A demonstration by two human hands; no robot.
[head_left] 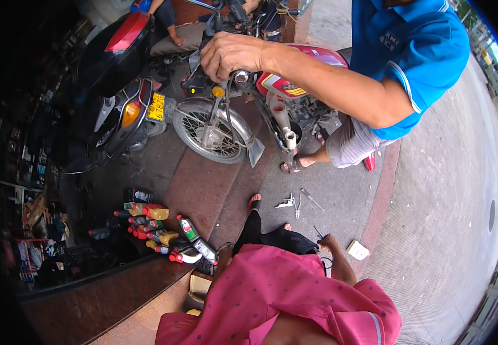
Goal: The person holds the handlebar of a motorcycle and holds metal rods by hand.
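I sit low in a pink shirt, with dark trousers and a sandalled foot stretched out ahead. My right hand rests low by my knee, closed around a thin dark tool that pokes out up and to the left. My left hand is hidden behind my shirt. On the pavement just ahead lie pliers and other small hand tools. Beyond them stands a red motorbike with its front wheel towards me.
A person in a blue shirt bends over the motorbike, one hand on its handlebar. A black scooter is parked at the left. Several oil bottles lie by the step at the left. A small white box lies at my right.
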